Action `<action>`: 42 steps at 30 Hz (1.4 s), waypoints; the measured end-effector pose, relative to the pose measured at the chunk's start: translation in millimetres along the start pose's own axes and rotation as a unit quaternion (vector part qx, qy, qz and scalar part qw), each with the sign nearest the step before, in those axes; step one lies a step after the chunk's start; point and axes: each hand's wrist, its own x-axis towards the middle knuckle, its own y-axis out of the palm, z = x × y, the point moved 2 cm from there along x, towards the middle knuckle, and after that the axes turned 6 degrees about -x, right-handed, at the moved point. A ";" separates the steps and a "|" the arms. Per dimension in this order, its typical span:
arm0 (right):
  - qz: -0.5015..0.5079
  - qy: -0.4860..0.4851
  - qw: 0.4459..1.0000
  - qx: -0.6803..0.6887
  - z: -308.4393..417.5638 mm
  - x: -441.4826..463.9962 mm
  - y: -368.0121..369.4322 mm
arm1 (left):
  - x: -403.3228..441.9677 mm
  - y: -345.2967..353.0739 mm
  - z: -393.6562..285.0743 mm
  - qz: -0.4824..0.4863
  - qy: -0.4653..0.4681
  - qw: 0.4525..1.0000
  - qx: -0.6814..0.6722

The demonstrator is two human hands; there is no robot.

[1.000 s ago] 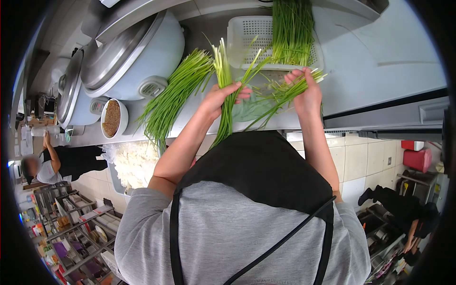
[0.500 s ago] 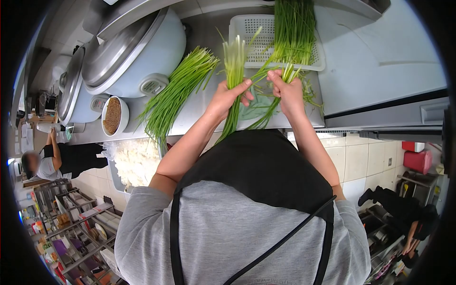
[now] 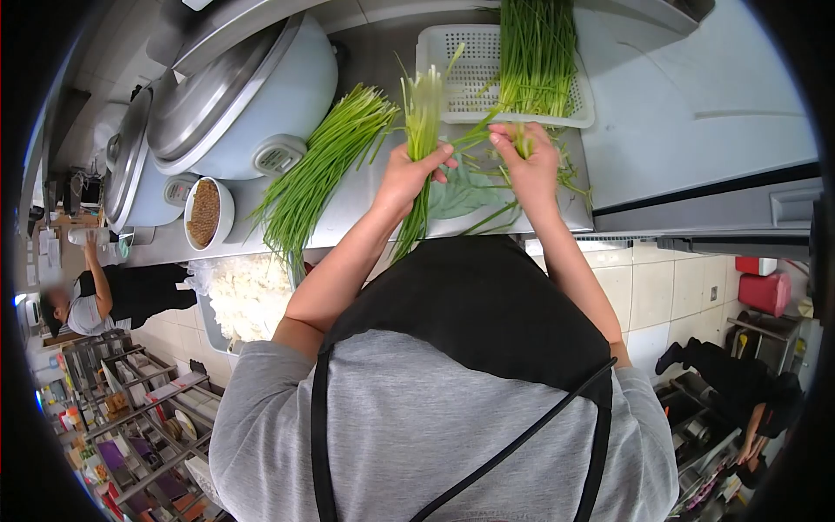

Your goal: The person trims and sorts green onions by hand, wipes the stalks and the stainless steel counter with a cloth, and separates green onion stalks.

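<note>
My left hand (image 3: 409,178) is wrapped around a bunch of garlic chives (image 3: 423,117), pale ends pointing away from me and green leaves hanging toward my apron. Just to the right, my right hand (image 3: 531,165) is closed on a few chive stalks (image 3: 523,139), which are smeared by motion. Loose chive scraps (image 3: 570,174) lie on the counter beside that hand. Beneath and between the hands is a crumpled light-green sheet or bag (image 3: 457,193). A larger pile of chives (image 3: 330,161) rests on the counter to the left of my left hand.
A white perforated basket (image 3: 435,52) holds more chives (image 3: 537,61) at the back. Large lidded cookers (image 3: 296,96) and a white bowl of brown grains (image 3: 209,213) stand left. Below the counter is a tub of white pieces (image 3: 248,300). Other people (image 3: 130,291) are further off.
The stalks hanging below my right hand have dropped away, and its fingers have shifted around the pale ends. My left hand, still around its bunch, has moved slightly left.
</note>
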 end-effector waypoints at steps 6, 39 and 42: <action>0.043 -0.040 0.991 -0.123 -13.9 -1.2 4.8 | -0.7 3.8 4.0 0.025 0.036 0.999 -0.012; 0.132 0.250 0.944 0.170 -28.2 -6.0 -9.2 | 4.3 -2.8 7.6 0.032 -0.053 0.998 -0.002; 0.132 0.230 0.953 0.149 -27.9 -4.3 -7.1 | -0.1 2.9 1.5 0.035 -0.056 0.998 -0.015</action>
